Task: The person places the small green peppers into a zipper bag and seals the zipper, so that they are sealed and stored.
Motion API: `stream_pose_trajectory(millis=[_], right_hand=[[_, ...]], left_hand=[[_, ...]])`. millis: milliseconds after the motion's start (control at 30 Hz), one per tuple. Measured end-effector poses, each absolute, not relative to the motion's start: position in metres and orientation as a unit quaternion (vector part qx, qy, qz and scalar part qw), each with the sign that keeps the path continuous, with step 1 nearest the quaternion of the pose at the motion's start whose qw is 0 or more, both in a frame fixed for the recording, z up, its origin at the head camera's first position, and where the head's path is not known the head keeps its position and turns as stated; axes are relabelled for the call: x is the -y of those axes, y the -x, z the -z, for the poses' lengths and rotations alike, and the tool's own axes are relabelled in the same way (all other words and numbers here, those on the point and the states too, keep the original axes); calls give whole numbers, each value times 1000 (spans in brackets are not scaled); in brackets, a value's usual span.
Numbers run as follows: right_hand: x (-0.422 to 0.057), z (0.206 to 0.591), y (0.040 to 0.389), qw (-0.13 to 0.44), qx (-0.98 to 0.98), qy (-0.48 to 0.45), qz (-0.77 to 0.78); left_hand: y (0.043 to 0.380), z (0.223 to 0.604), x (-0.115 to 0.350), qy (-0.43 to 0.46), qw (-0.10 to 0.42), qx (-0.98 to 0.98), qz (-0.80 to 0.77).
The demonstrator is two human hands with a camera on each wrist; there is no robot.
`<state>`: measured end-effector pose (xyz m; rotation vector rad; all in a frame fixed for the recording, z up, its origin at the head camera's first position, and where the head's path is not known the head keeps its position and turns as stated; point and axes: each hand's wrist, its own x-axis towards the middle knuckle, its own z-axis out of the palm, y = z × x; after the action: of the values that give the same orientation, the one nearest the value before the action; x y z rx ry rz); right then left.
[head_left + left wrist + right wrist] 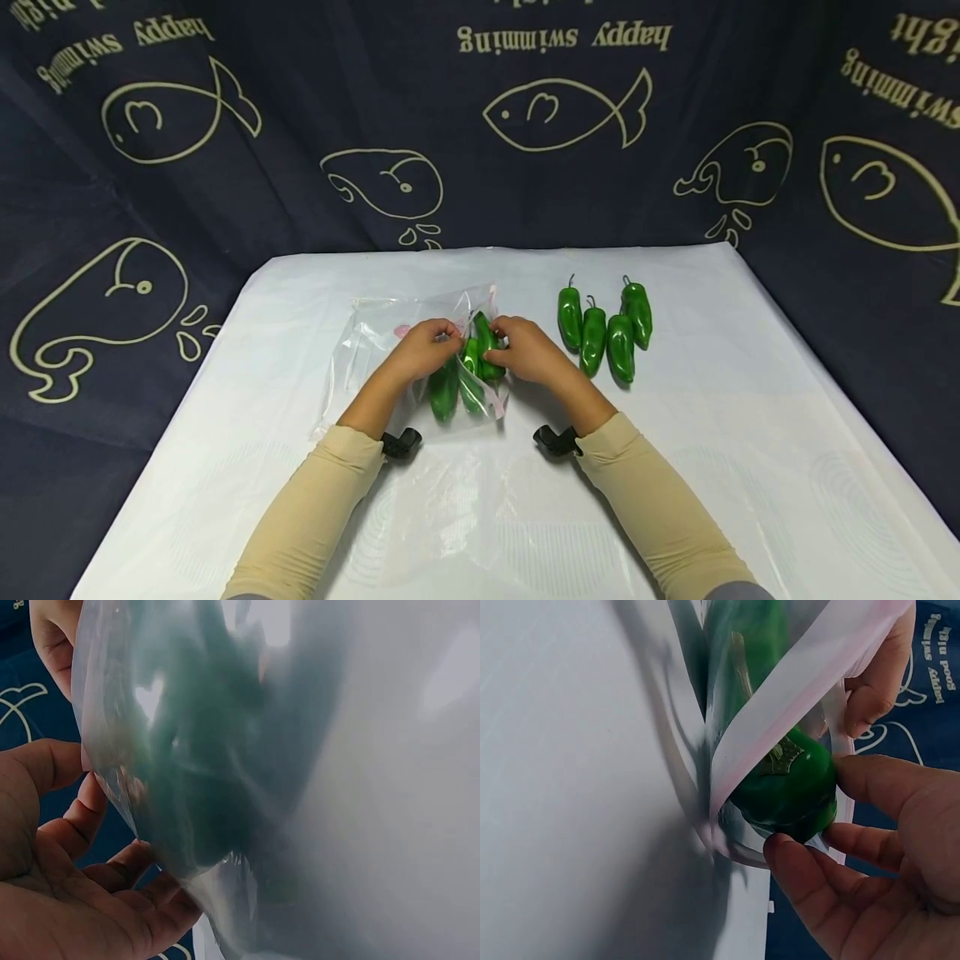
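A clear plastic bag (pixel 358 354) with a pinkish band at its mouth lies on the table, green peppers (pixel 444 392) inside it. My left hand (pixel 424 350) pinches the bag's edge between thumb and index finger, as the left wrist view shows, its other fingers against the film. At the mouth, on the right, my right hand (pixel 528 350) grips a glossy green pepper (pixel 799 787) with thumb and fingers. That pepper is partly within the opening, and the pale pink band (pixel 780 701) crosses in front of it. Another pepper's stem (pixel 741 664) shows through the film.
Several green peppers (pixel 593 340) lie grouped on the white-covered table (pixel 712 350), right of the bag. A dark curtain (pixel 465 108) with fish and whale outlines hangs behind the table's far edge.
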<state>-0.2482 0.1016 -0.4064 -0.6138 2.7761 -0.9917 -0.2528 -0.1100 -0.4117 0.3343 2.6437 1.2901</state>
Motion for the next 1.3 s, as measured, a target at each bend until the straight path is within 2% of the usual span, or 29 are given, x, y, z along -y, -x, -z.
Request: stream_pose_trajectory(millis=[1300], right_hand=[[-91, 415, 248, 75, -910, 244, 327]], left_hand=[[254, 409, 109, -124, 53, -898, -419]])
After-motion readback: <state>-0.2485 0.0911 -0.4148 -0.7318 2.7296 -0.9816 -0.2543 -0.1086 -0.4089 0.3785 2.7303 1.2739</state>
